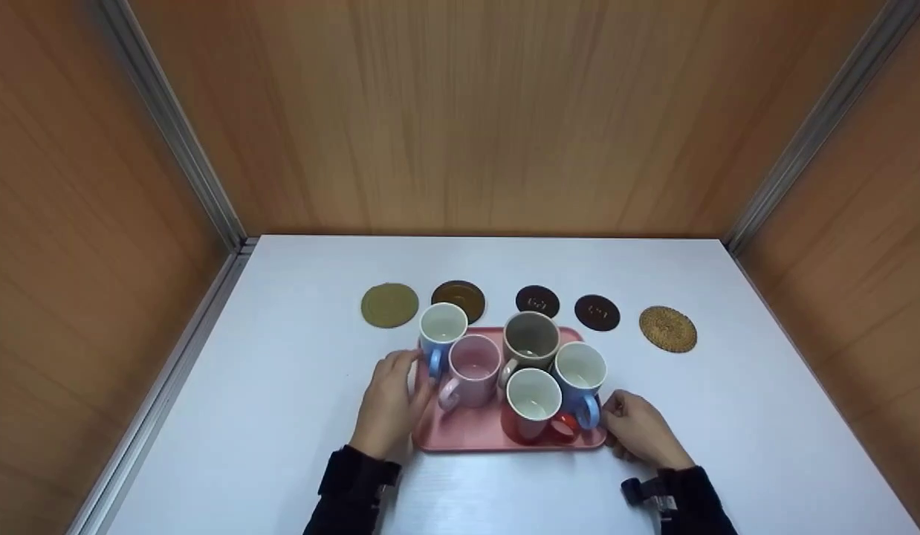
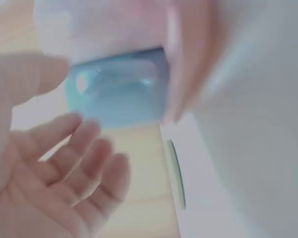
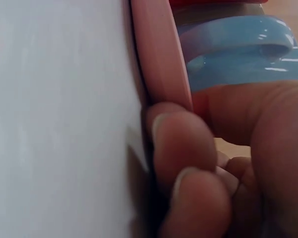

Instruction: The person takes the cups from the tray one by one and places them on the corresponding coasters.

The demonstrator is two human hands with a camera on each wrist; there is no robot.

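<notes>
A pink tray (image 1: 460,437) on the white table carries several mugs. My right hand (image 1: 642,427) pinches its right edge, thumb on the inner side and fingers curled beneath the tray rim (image 3: 164,54). My left hand (image 1: 389,405) is at the tray's left side with fingers loosely spread, near the left blue mug (image 1: 443,327); in the left wrist view a gap shows between thumb and fingers. Beside that mug stand a pink mug (image 1: 475,375) and a grey mug (image 1: 532,342). A red mug (image 1: 533,405) and another blue mug (image 1: 579,371) occupy the right part.
Behind the tray lie an olive coaster (image 1: 389,305), a brown coaster (image 1: 458,297), two dark coasters (image 1: 537,300) and a woven coaster (image 1: 668,329). The brown one is partly behind the left blue mug. Wooden panels (image 1: 460,119) enclose the table at the back and sides.
</notes>
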